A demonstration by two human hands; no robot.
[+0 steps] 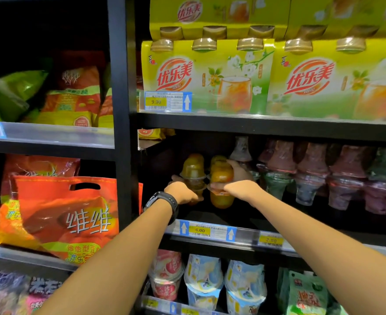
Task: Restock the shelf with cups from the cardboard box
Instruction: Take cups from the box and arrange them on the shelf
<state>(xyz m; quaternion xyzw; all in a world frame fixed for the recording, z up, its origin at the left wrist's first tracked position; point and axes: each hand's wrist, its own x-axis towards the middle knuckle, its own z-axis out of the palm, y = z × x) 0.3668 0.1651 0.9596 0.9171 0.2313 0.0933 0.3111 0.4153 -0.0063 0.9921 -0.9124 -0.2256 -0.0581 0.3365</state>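
Note:
Two stacks of clear cups with orange-yellow filling stand at the left end of the dark middle shelf (244, 220). My left hand (183, 192) grips the lower cup of the left stack (193, 169). My right hand (236, 178) wraps round the right stack (221, 178), thumb under and fingers over the upper cup. Each stack has one cup inverted on another. The cardboard box is out of view.
Right of my hands stand rows of stacked purple and green cups (312, 173). Yellow milk-tea multipacks (208, 76) fill the shelf above. Pastel cups (203, 280) sit below. Orange snack bags (67, 214) fill the left bay behind a black upright (121, 110).

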